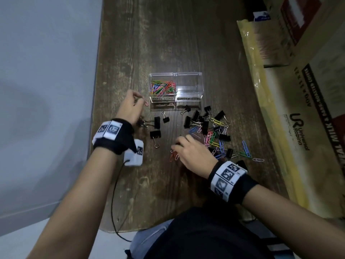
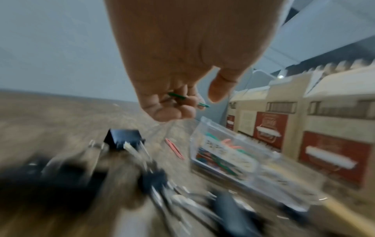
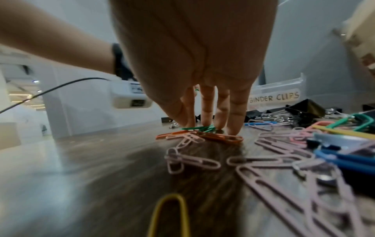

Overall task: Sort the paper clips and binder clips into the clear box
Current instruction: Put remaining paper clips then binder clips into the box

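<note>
The clear box (image 1: 188,74) stands mid-table, its left half full of coloured paper clips (image 1: 162,87) and its right half, labelled BINDER CLIPS (image 3: 274,98), empty. My left hand (image 1: 137,99) hovers just left of the box, with a green paper clip (image 2: 188,99) held in its curled fingers. A pink paper clip (image 2: 174,148) lies on the table below it. My right hand (image 1: 179,146) reaches down with straight fingers (image 3: 207,110) pressing a green clip (image 3: 198,128) and orange clips (image 3: 221,137). Black binder clips (image 1: 197,118) and loose paper clips (image 1: 220,144) lie scattered in front of the box.
Large cardboard cartons (image 1: 298,109) wall off the table's right side. The table's left edge (image 1: 95,109) runs beside a pale wall. A black cable (image 1: 113,199) hangs from the left wrist camera (image 1: 134,154). Separate binder clips (image 1: 155,134) lie between my hands.
</note>
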Demonstrator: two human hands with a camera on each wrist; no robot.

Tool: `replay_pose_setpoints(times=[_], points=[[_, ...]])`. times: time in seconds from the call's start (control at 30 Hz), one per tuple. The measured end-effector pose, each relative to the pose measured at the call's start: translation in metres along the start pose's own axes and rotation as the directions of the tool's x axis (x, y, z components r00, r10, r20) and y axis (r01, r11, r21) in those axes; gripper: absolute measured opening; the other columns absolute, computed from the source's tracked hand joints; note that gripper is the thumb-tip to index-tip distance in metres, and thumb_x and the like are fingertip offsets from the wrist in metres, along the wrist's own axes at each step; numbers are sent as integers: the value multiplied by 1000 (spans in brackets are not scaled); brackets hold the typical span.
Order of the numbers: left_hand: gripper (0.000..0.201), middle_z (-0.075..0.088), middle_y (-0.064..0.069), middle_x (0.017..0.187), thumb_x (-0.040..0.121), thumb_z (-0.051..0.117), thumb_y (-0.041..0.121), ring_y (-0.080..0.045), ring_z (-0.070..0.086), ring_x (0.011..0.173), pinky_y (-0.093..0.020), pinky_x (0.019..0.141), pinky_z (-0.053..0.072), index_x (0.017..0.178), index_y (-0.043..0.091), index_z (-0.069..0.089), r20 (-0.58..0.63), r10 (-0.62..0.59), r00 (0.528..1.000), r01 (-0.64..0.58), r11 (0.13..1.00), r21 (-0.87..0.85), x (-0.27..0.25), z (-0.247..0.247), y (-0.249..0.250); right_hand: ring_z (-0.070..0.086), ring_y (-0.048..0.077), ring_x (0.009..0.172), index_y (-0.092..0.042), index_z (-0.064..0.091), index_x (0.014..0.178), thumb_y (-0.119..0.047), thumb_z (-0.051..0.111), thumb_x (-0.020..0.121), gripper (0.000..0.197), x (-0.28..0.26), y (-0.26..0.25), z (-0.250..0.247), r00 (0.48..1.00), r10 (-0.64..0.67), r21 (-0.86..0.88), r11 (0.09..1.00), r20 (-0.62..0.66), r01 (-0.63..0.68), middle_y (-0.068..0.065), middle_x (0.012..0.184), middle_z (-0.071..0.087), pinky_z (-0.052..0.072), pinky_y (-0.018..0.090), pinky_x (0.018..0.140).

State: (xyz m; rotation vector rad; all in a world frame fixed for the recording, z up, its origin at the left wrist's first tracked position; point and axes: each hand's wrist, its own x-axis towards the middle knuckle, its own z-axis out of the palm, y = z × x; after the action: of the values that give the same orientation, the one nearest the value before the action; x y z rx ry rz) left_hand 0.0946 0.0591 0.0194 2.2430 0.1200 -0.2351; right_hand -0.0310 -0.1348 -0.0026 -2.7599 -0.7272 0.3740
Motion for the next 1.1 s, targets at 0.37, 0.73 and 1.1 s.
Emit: replay_pose_setpoints(times=[0.37,0.73,1.1], points=[[27,66,-18,104,77,71,20,-33,60,97,-32,75,43,101,11,62,196,57,979,-146,865,480,59,-5,-15,46,19,110,-16,59,116,-26,58,88,30,-43,24,-12,985,171,170,970,29,-174,-2,119,53,50,34,86],[11,53,-19,80,89,48,14,-25,50,74,-32,67,36,80,8,46,242,93,966,-170,931,321,2,21,-8,55,31,102,-9,66,107,-18,64,81,27,-30,12,2,996,-28,64,998,81,22,8,116,61,50,46,86],[23,70,-4,69,93,46,2,-9,63,48,-16,41,45,81,19,35,575,75,815,64,974,-218,-76,63,-6,35,20,124,-20,38,139,-54,65,75,78,-56,27,-6,972,171,30,984,160,-178,0,134,44,29,33,104]])
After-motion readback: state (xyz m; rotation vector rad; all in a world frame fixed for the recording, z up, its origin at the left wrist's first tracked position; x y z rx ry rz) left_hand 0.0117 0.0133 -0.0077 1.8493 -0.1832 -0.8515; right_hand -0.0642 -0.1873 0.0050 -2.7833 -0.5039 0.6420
